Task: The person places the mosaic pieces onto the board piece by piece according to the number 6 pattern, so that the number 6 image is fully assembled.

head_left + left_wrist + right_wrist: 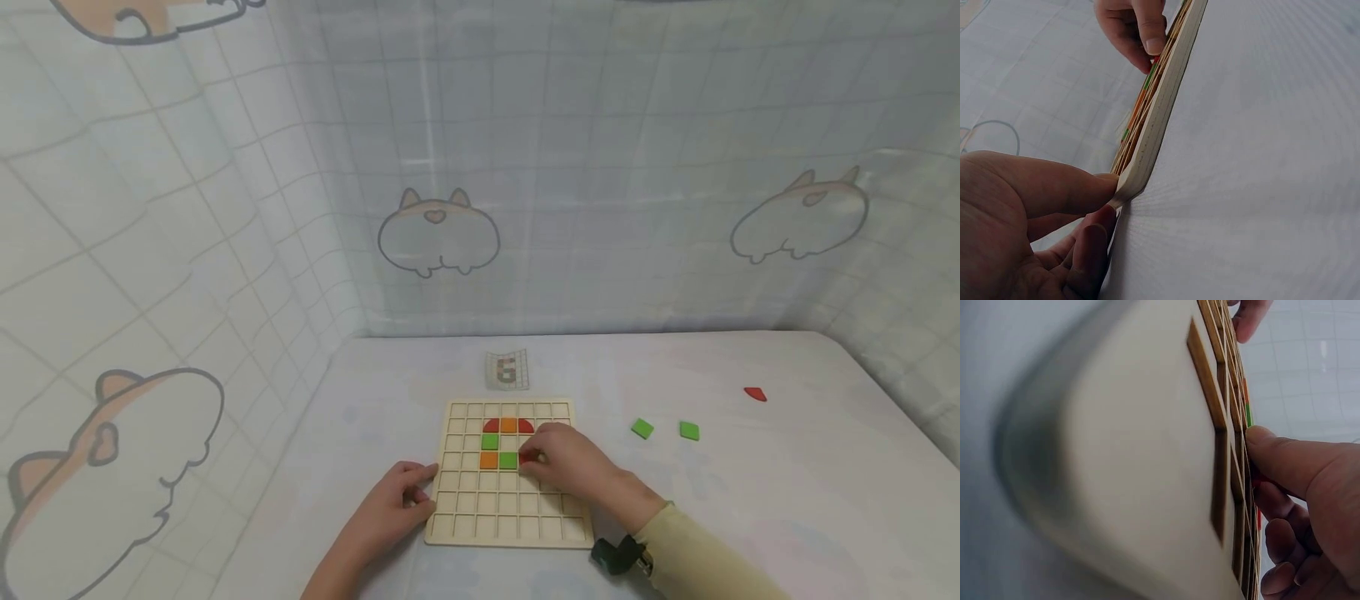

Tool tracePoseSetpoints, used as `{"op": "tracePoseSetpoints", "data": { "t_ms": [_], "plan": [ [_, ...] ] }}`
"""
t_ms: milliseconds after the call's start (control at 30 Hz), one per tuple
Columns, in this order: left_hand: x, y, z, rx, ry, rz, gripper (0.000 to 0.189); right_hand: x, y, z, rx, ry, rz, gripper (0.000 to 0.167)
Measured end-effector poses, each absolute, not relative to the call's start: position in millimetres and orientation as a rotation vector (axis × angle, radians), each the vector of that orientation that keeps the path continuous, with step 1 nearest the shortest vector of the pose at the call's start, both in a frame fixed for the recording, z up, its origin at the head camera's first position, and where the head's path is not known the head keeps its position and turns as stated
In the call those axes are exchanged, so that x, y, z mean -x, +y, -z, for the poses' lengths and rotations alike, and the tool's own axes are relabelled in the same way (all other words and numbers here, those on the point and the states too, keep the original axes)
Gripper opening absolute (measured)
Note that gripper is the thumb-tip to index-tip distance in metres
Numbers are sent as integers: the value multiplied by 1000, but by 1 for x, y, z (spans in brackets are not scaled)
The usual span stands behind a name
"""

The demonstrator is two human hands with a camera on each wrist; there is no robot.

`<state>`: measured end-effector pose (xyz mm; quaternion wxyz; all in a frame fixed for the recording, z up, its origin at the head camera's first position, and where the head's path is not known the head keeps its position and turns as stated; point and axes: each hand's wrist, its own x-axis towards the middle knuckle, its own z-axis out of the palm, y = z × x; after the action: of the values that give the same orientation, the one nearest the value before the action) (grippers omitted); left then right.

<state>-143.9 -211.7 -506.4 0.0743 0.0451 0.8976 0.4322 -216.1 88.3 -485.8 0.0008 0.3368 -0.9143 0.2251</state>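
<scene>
Right hand [570, 462], just below and right of the head view's centre, is nearly closed, thumb and fingertip pinching a red piece [525, 457] over the board [507, 527], immediately right of a green tile [507, 460]. Fingers hide most of the piece's outline, so whether it sits fully in a cell cannot be told. Seating it well probably calls for lining it up with the thin ridges, letting it down flat, pressing lightly and lifting straight off so the green tile is not nudged. Left hand [397, 496], bottom centre-left, has bent fingers touching the board's left edge; whether they pinch it or merely press is unclear, but light contact should help against sliding. Bare cells fill the board's lower rows, giving a low way out toward the lower right, though the dark wrist device [617, 554] lies near that corner and could catch the rim. Open desk [720, 492] stretches right of the board, with two loose green tiles [642, 428] mid-right and a loose red piece [755, 394] farther right.
</scene>
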Motion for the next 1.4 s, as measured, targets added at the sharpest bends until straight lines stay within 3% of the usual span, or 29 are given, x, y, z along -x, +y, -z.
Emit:
{"op": "tracePoseSetpoints", "data": {
  "t_ms": [467,700,1400],
  "plan": [
    [143,-211,507,-154,2708,-1279,53,211,93,484,-1065,-2856,-697,14],
    [144,-210,506,-142,2709,-1272,53,205,106,479,-961,-2887,-691,24],
    [143,-209,504,-108,2709,-1271,53,206,134,476,-777,-2957,-738,29]
  ]
}}
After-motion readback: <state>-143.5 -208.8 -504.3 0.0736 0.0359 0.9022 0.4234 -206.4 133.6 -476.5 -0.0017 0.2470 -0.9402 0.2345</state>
